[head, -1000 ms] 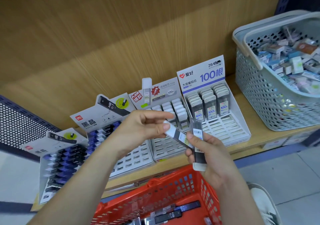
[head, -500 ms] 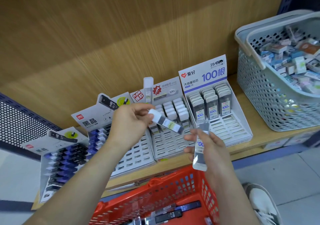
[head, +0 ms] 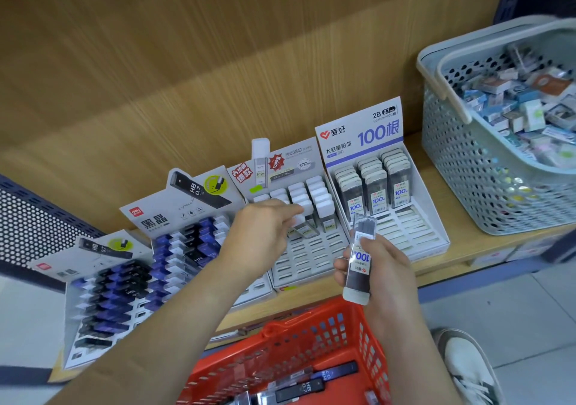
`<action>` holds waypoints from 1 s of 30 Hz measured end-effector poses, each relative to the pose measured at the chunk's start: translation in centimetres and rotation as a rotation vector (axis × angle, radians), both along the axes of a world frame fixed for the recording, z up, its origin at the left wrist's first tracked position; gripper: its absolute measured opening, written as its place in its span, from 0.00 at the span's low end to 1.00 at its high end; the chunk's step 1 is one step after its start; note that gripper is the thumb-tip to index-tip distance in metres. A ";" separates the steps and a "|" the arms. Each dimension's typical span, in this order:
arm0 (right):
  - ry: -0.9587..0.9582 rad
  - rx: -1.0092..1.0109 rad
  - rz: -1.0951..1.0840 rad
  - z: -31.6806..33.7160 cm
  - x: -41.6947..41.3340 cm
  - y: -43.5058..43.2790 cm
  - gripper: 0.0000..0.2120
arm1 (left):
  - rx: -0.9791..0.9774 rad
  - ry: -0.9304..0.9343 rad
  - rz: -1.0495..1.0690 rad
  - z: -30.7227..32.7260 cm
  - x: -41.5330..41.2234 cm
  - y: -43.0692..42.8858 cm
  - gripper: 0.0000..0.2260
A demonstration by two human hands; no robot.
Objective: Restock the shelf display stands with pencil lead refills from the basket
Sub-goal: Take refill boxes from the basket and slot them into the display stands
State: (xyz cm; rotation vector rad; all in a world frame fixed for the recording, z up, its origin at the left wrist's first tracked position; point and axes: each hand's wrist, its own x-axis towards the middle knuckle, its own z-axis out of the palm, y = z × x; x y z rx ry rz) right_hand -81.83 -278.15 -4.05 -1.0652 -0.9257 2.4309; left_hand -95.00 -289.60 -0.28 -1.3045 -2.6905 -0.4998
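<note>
My left hand (head: 265,233) reaches over the grey middle display stand (head: 311,258) and pinches a white-capped lead refill (head: 300,221) at the front of its second column. My right hand (head: 383,267) grips a dark refill case with a "100" label (head: 360,261), cap end down, in front of the white "100" stand (head: 414,236). That stand holds three columns of dark refills (head: 377,186) at the back. The red basket (head: 311,342) sits below my hands with several dark HB refills (head: 311,384) inside.
Two stands with blue and black HB refills (head: 187,248) (head: 109,292) sit at the left on the wooden shelf (head: 461,245). A grey perforated basket (head: 486,180) full of small boxed items stands at the right. A white shoe (head: 470,364) is on the tiled floor.
My left hand has carried the white-capped refill away from my right hand and forward to the grey stand. My right hand keeps its dark case and has turned it more upright.
</note>
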 end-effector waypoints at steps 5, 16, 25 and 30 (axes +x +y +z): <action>0.053 0.034 0.013 -0.1 0.2 -0.2 0.05 | -0.048 0.027 -0.049 -0.7 -0.5 1.5 0.15; 0.129 0.053 0.038 -0.6 0.1 -0.2 0.03 | 0.023 0.182 -0.034 -1.8 -0.8 2.2 0.07; 0.144 0.038 -0.050 0.0 -0.2 -0.4 0.13 | 0.371 -0.518 0.316 0.3 3.6 1.9 0.11; 0.108 -0.055 -0.128 -0.2 -0.2 -0.6 0.08 | 0.644 -0.985 0.417 0.8 6.5 0.9 0.06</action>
